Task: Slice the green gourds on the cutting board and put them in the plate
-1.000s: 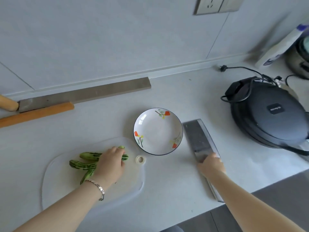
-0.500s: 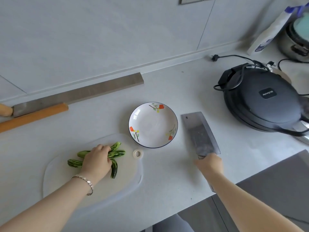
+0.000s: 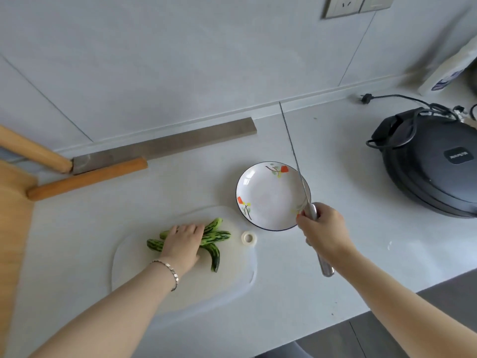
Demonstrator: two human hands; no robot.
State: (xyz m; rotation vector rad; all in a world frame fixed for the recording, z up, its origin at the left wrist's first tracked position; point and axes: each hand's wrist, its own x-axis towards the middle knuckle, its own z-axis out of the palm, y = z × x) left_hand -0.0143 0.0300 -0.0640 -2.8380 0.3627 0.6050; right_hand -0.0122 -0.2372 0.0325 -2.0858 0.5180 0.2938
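Observation:
Three striped green gourds (image 3: 215, 236) lie fanned out on a translucent white cutting board (image 3: 224, 282). My left hand (image 3: 182, 244) rests flat on top of them, pressing them down. My right hand (image 3: 324, 232) grips the steel handle of a cleaver (image 3: 294, 156), held up off the counter with the blade seen edge-on above the right rim of the plate. The white plate (image 3: 260, 218) with flower prints sits empty just right of the board.
A long knife (image 3: 165, 147) and a wooden rolling pin (image 3: 85, 178) lie by the back wall. A black electric cooker (image 3: 436, 164) with its cord stands at right. A wooden board edge (image 3: 13, 228) is at far left. The counter's front edge runs lower right.
My right hand has lifted the cleaver off the counter and carried it left over the plate's edge. My left hand stays on the gourds.

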